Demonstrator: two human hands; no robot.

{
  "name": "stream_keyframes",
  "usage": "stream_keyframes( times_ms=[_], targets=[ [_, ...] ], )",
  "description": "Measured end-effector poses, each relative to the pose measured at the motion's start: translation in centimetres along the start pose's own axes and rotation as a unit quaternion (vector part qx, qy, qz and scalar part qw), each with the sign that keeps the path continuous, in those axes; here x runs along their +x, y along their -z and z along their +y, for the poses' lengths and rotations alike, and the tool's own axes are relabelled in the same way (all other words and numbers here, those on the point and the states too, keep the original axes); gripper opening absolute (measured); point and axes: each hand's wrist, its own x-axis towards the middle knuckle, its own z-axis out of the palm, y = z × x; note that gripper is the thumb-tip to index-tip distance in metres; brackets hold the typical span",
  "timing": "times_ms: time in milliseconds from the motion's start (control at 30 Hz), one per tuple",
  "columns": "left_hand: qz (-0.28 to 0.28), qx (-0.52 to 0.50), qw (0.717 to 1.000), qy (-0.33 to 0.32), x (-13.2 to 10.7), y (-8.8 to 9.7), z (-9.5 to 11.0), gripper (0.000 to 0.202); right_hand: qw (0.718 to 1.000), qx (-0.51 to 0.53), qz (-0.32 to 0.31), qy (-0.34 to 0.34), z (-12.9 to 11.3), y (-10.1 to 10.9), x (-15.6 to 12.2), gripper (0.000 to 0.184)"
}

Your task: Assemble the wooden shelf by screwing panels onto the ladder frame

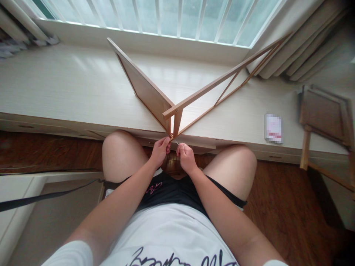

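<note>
Where left hand (160, 149) and right hand (186, 157) pinch, wooden frame (149, 92) rises — touching.

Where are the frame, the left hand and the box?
frame (146, 92): head view, on its flat board.
left hand (161, 149): head view, on the back of the hand.
box (273, 128): head view, on its top face.

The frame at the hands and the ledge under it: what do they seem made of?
Frame: light wood, apparently unpainted and matt, judging by its tan colour and thin slats. Ledge: probably whitish laminate with a wood pattern; fine streaks, soft window sheen.
</note>
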Motion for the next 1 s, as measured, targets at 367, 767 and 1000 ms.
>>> stream_keyframes(
  times_ms=[367,767,1000],
  targets=[
    [0.016,-0.006,1.0,0.004,-0.08,-0.21,0.31,0.034,0.948,-0.311,0.023,0.069,-0.09,0.51,-0.19,0.031],
    [0.02,-0.023,0.999,0.014,-0.1,-0.28,0.43,0.034,0.948,-0.313,0.009,0.065,-0.35,0.37,-0.06,0.036],
    [0.004,-0.069,0.996,0.059,-0.08,-0.15,0.75,0.029,0.949,-0.308,-0.007,0.064,-0.39,0.49,-0.02,0.039]
  ],
)
